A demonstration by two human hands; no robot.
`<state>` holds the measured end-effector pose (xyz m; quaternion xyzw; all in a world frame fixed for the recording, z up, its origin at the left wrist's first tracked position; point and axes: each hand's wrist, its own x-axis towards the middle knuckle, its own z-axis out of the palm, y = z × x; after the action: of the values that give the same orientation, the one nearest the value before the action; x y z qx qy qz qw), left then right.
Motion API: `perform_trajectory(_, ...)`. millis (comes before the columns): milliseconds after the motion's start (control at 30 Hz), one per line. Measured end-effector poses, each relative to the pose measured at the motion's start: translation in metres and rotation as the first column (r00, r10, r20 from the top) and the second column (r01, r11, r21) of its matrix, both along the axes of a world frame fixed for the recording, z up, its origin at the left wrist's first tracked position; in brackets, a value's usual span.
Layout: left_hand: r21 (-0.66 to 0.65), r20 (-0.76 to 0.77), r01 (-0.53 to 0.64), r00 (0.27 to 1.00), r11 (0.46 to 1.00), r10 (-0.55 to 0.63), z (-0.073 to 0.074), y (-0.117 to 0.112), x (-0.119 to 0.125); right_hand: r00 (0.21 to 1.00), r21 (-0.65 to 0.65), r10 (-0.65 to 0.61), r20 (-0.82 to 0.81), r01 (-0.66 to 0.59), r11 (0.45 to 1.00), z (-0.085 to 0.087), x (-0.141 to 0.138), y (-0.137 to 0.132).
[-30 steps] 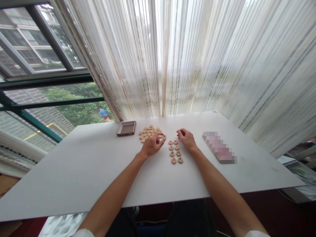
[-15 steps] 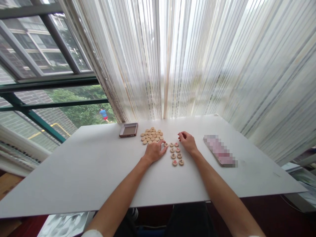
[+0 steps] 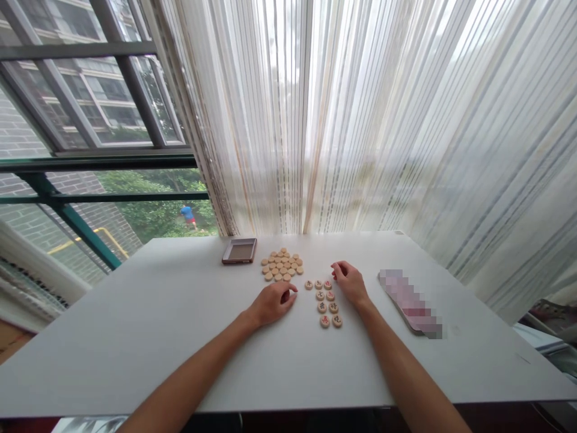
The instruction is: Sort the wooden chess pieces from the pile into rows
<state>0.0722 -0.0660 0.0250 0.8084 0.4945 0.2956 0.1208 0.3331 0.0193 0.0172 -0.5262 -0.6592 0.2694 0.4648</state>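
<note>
Several round wooden Chinese chess pieces [image 3: 321,307] lie face up in two columns, marked with red or black characters. At the far end of these columns, a black-marked piece [image 3: 308,284] sits at the left of a row of three. My left hand [image 3: 273,302] rests on the table left of that piece, thumb and index finger slightly apart with nothing between them. A cluster of plain-topped chess pieces [image 3: 283,264] lies just beyond it. Beside the right end of the row is my right hand [image 3: 350,282], its fingers curled in and no piece visible in them.
A shallow open box [image 3: 240,251] stands at the back left of the white table [image 3: 180,337]. To the right lies a pinkish, pixelated flat object [image 3: 410,304]. Sheer striped curtains [image 3: 351,120] hang behind the table, and a person [image 3: 187,216] is outside the window.
My left hand has let go of the black-marked piece at the row's left end and drawn back to the left. My right hand stays beside the row. The camera view has tilted up.
</note>
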Motion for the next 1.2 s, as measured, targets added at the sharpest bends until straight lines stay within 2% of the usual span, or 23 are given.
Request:
perform_trajectory(167, 0.036, -0.113, 0.0, 0.994, 0.999, 0.004, 0.003, 0.003, -0.009, 1.0, -0.011, 0.004, -0.009, -0.004, 1.0, 0.0, 0.0, 0.001)
perform_trajectory(400, 0.266, -0.2, 0.069, 0.98, 0.962, -0.015, 0.006, 0.009, -0.025, 1.0, -0.029, 0.0, 0.024, 0.001, 1.0, 0.001, -0.001, 0.001)
perform_trajectory(500, 0.309, -0.196, 0.036, 0.98, 0.95, 0.026, 0.009, 0.012, -0.03, 0.998, -0.033, 0.0, 0.063, 0.002, 0.999, 0.002, -0.004, 0.002)
perform_trajectory(600, 0.294, -0.214, 0.02, 0.976, 0.955, 0.046, 0.011, 0.016, -0.029, 0.995, -0.05, 0.004, 0.105, 0.001, 0.999, 0.003, -0.005, 0.002)
perform_trajectory(767, 0.211, -0.267, 0.083, 0.963, 0.974, -0.024, 0.008, 0.018, -0.029, 0.99, -0.083, 0.013, 0.142, -0.001, 0.997, 0.005, -0.004, 0.0)
perform_trajectory(900, 0.168, -0.214, 0.093, 0.975, 0.982, -0.056, 0.003, 0.021, -0.033, 0.987, -0.101, 0.007, 0.158, 0.009, 0.995, 0.005, -0.003, -0.001)
perform_trajectory(1067, 0.154, -0.127, 0.038, 0.992, 0.987, -0.018, 0.001, 0.024, -0.034, 0.984, -0.12, 0.019, 0.175, 0.002, 0.993, 0.009, -0.002, -0.001)
perform_trajectory(1200, 0.198, -0.118, 0.106, 0.99, 0.974, -0.084, 0.005, 0.019, -0.032, 0.981, -0.127, 0.024, 0.192, 0.0, 0.992, 0.009, -0.003, -0.002)
